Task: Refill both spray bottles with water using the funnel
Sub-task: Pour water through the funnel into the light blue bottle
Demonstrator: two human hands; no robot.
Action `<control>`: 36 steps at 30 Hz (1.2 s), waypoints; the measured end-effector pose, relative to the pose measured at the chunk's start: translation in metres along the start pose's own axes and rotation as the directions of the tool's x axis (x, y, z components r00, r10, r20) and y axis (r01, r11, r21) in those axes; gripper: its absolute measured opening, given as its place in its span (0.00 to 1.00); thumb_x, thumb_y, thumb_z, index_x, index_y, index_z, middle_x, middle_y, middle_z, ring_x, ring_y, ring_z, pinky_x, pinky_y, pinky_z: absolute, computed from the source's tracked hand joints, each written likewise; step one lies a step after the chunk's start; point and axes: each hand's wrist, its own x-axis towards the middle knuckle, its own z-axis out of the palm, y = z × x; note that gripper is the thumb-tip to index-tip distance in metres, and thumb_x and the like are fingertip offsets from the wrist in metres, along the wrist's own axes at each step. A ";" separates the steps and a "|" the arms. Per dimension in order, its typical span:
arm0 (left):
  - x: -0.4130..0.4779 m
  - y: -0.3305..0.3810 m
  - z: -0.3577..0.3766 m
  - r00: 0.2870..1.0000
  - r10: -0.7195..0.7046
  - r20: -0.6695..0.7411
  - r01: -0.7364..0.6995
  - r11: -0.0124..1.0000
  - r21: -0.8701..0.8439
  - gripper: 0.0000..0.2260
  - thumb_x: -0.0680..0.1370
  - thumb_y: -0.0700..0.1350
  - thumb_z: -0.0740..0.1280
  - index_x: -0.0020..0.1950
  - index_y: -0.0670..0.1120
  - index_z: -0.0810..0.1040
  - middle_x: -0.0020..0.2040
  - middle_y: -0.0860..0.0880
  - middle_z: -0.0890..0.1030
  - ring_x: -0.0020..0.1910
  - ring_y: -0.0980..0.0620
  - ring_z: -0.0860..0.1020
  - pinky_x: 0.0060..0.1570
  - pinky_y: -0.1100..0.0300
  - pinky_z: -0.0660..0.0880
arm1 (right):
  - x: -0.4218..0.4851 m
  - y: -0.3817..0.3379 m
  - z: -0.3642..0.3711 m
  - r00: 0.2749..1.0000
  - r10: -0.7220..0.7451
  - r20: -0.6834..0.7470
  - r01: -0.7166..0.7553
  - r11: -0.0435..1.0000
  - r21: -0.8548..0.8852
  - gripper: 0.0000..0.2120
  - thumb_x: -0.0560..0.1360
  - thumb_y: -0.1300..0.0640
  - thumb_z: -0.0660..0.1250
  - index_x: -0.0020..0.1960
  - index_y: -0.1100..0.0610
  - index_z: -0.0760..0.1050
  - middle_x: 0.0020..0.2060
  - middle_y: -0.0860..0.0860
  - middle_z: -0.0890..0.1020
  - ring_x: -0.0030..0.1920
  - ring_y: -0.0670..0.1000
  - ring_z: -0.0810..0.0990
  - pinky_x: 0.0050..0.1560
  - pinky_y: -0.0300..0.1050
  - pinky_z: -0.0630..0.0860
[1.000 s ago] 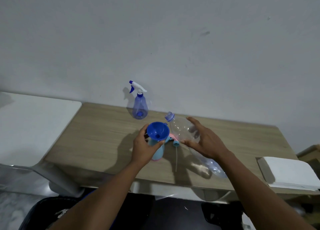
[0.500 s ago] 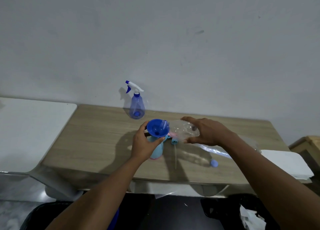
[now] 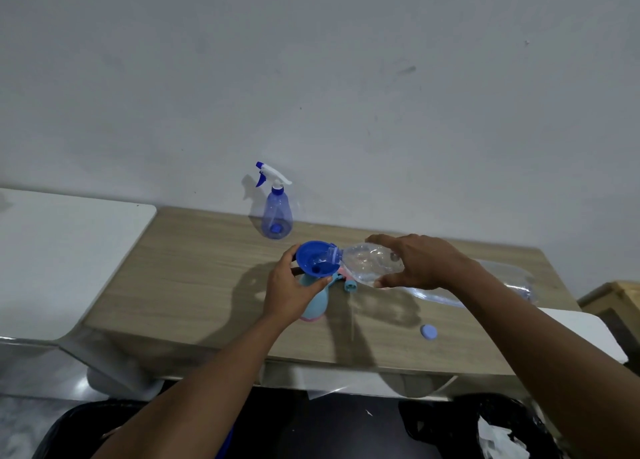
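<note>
A blue funnel (image 3: 317, 258) sits in the neck of a light blue spray bottle (image 3: 317, 302) on the wooden table (image 3: 194, 278). My left hand (image 3: 292, 287) grips the funnel's rim and the bottle's top. My right hand (image 3: 420, 263) holds a clear plastic water bottle (image 3: 367, 263) tipped on its side, its open mouth over the funnel's bowl. The light blue bottle's spray head (image 3: 348, 283) lies on the table just behind it. A second, translucent blue spray bottle (image 3: 276, 212) with a white trigger stands upright near the wall.
The water bottle's blue cap (image 3: 428, 331) lies on the table near its front edge. A white block (image 3: 581, 330) rests at the table's right end, a white surface (image 3: 65, 254) adjoins the left. Dark bags lie on the floor below.
My right hand lifted the clear bottle off the table, swung it left and tipped its mouth into the funnel. My left hand stayed on the funnel.
</note>
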 end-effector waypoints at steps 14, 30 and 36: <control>-0.002 -0.007 0.002 1.000 -0.005 -0.020 0.006 0.999 0.037 0.34 0.62 0.50 0.83 0.65 0.50 0.74 0.58 0.57 0.80 0.57 0.60 0.78 0.53 0.63 0.77 | -0.013 0.007 0.046 0.981 0.072 -0.178 0.032 0.854 0.520 0.44 0.67 0.30 0.71 0.76 0.40 0.57 0.56 0.49 0.81 0.47 0.46 0.82 0.51 0.48 0.80; -0.001 -0.005 0.003 0.998 -0.062 -0.002 0.062 0.997 0.035 0.33 0.63 0.47 0.83 0.64 0.52 0.73 0.56 0.59 0.78 0.54 0.67 0.76 0.45 0.77 0.72 | -0.011 0.012 0.085 0.632 0.653 -0.418 0.089 0.474 0.876 0.39 0.72 0.46 0.75 0.76 0.45 0.57 0.61 0.49 0.77 0.60 0.50 0.79 0.60 0.57 0.78; -0.001 -0.006 0.003 0.998 -0.060 -0.003 0.060 0.998 0.035 0.34 0.63 0.47 0.83 0.66 0.50 0.73 0.57 0.57 0.79 0.54 0.68 0.76 0.46 0.76 0.73 | -0.012 0.011 0.088 0.593 0.700 -0.399 0.103 0.425 0.899 0.38 0.72 0.49 0.76 0.74 0.47 0.58 0.62 0.50 0.76 0.61 0.48 0.79 0.59 0.58 0.79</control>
